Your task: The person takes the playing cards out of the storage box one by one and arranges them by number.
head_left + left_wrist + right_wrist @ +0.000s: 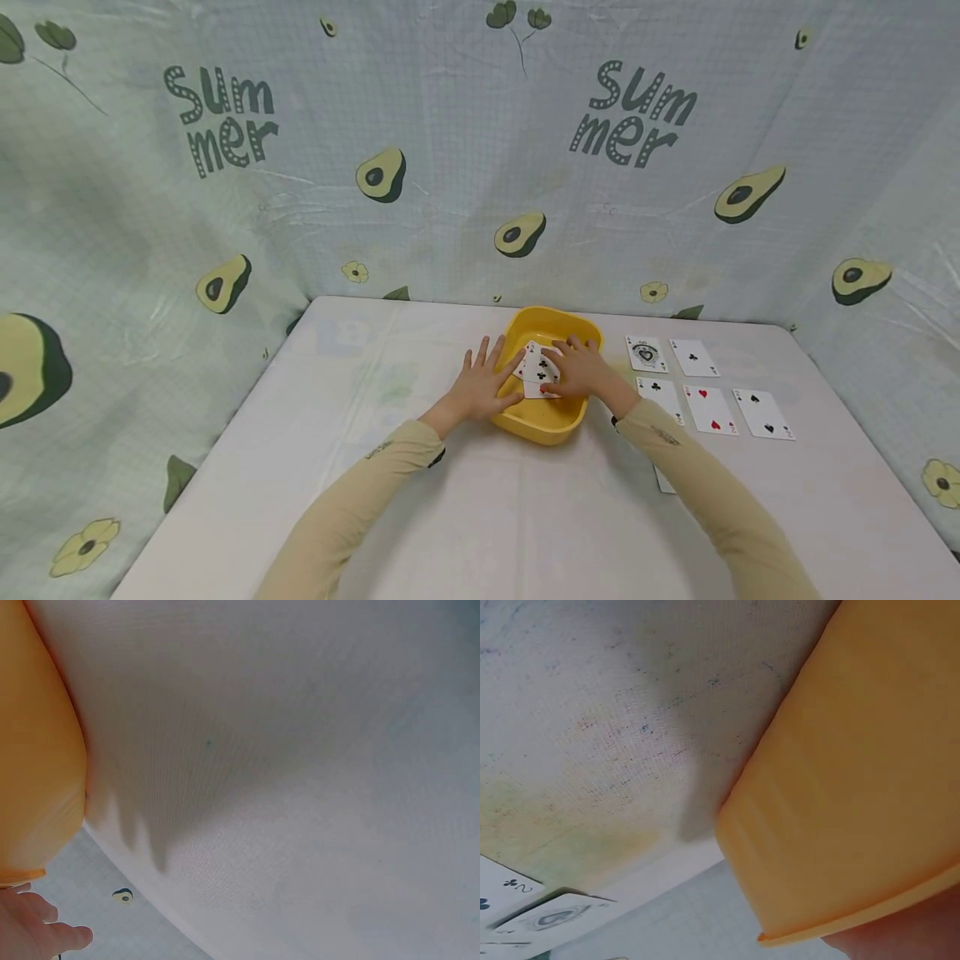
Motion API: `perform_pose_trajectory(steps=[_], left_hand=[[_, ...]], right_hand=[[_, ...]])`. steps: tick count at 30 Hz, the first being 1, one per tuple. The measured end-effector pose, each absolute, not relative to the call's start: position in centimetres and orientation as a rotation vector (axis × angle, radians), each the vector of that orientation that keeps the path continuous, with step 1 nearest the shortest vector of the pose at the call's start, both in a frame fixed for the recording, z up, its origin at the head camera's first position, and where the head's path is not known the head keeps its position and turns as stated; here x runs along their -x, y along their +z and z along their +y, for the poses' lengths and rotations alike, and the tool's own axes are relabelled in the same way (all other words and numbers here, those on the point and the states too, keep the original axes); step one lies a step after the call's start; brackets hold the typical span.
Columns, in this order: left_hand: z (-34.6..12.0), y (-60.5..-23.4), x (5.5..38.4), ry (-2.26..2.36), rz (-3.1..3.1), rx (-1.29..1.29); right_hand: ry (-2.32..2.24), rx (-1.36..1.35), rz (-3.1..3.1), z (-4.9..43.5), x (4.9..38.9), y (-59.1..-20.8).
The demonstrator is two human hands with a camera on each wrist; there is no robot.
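On the white table point(480, 517), the yellow bin point(540, 433) sat nr. the far edge, approx. mid, w/ the spread-out cards point(708, 410) toward the far R corner. L hand point(480, 387) was splayed wide over the bin's L rim, no hold vis.; R hand point(581, 368), fingers parted & slightly bent, was over the R rim, no pinch vis. The clubs card point(542, 364) lay in the bin btwn both, long axis roughly far-to-near, R fingertips at it, so R was nearer.
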State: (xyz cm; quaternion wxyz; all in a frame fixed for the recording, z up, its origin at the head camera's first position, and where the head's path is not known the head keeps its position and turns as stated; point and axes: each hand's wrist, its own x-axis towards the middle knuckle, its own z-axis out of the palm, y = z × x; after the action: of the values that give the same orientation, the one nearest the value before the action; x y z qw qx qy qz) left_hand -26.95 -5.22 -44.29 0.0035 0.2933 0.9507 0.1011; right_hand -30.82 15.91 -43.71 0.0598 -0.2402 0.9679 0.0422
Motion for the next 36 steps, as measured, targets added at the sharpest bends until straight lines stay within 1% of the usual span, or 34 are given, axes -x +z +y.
perform_pose_trajectory(steps=[13,21,36], left_hand=[[-5.2,-44.4,27.1,0.332,2.977,-0.914],[-5.3,-44.3,27.2,0.329,2.976,-0.915],[-5.3,-44.0,26.9,0.327,2.971,-0.905]], right_hand=[[0.094,0.665,2.888,15.5,31.7,-44.1],[0.169,0.619,2.877,15.3,32.1,-44.3],[0.109,0.603,2.879,15.1,31.9,-44.1]])
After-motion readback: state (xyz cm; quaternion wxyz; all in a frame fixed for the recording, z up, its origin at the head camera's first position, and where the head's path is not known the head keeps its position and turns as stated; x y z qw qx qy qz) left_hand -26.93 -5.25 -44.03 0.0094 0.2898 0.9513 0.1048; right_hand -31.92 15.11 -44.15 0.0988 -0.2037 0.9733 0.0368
